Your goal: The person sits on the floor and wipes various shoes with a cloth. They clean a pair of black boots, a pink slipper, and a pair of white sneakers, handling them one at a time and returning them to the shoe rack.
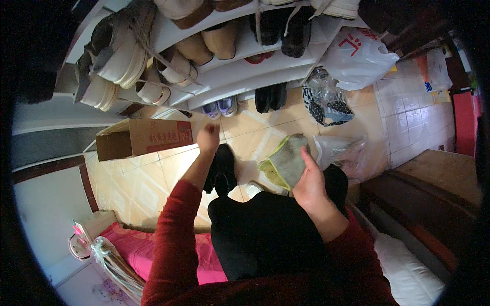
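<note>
My right hand (312,183) grips a worn grey-green cloth (291,158) with yellow-green edging, held above the tiled floor in front of my knees. The cloth hangs partly folded, its yellowish underside showing at the lower left. Blurred and fist-like, my left hand (208,138) is held over the floor with its fingers curled in, and nothing shows in it. It is near the right end of an open cardboard box (160,137) and my black shoe (222,166). A white shoe (253,189) shows partly beyond my black-clad lap, which hides the rest.
A white shoe rack (249,76) with several shoes stands ahead. Purple shoes (227,106) and black shoes (271,98) sit beneath it. To the right are a white plastic bag (358,61), a patterned bundle (327,105) and a clear bag (352,153). Pink bedding (134,244) lies beside me.
</note>
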Demonstrator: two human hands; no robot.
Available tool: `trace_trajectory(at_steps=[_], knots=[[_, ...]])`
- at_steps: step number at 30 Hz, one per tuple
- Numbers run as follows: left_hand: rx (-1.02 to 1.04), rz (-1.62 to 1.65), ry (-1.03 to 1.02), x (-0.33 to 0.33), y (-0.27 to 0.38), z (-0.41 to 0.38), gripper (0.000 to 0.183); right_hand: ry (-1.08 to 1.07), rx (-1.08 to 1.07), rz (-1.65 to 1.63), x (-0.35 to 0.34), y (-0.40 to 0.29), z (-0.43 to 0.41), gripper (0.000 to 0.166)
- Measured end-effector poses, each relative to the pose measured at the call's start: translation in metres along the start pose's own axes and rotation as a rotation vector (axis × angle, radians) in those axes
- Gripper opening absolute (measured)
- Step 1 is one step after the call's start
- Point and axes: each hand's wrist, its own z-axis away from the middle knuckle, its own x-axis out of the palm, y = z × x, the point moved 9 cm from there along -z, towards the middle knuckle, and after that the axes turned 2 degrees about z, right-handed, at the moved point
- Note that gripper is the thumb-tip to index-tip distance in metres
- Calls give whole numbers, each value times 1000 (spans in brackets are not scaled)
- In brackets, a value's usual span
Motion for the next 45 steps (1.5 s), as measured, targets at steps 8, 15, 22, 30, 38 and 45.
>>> trace_trajectory(at_steps=[8, 15, 22, 30, 38, 45], knots=[[277, -273, 482, 41, 182, -148, 37, -49, 25, 57, 8, -8, 2, 39], [331, -384, 601, 86, 213, -188, 35, -9, 100, 31, -4, 1, -6, 39], [399, -259, 535, 78, 235, -202, 30, -24, 127, -73, -1, -2, -4, 40], [-44, 1572, -453, 102, 202, -112, 19, 91, 75, -78, -22, -14, -12, 49], [-359, 1513, -436, 13, 143, 122, 31, 11, -216, 380, -25, -36, -11, 19], [-283, 1474, -352, -21, 138, 207, 26, -149, 263, 601, -17, 8, -11, 54]])
